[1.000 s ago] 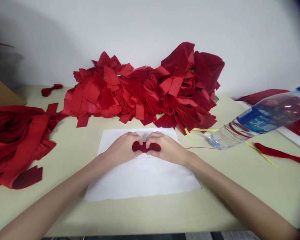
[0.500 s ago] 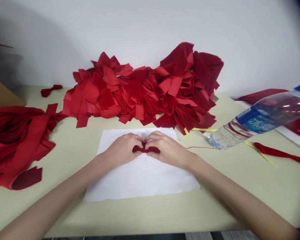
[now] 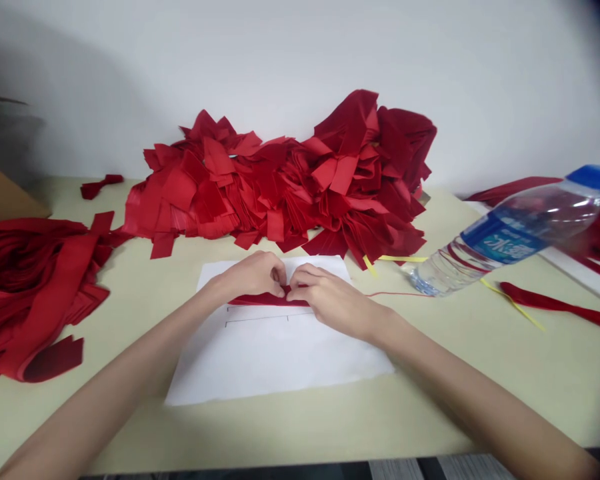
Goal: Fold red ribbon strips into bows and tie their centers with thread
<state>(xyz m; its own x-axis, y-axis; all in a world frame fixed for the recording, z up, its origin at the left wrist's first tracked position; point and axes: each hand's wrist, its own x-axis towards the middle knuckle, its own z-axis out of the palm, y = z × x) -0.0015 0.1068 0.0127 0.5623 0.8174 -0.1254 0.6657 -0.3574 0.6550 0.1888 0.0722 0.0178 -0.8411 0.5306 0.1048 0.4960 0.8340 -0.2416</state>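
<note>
A folded strip of red velvet ribbon (image 3: 255, 300) lies flat across the upper part of a white paper sheet (image 3: 280, 363). My left hand (image 3: 257, 273) is closed, its thumb and fingers pinching at the middle of the ribbon. My right hand (image 3: 323, 297) meets it there from the other side, also closed on the ribbon and covering its right end. Black measuring lines (image 3: 257, 322) with end ticks show on the paper just below the ribbon.
A big heap of red ribbon pieces (image 3: 280, 193) rests against the wall. More ribbon (image 3: 45, 293) lies bundled at left. On the right, a tilted water bottle (image 3: 505, 233) has red thread wound round it, beside yellow strips (image 3: 517, 307) and a red ribbon length (image 3: 555, 307).
My hands have gone from cupping the ribbon's curled ends to pinching its middle. The left part of the ribbon now lies flat and in sight, with more of the drawn lines showing.
</note>
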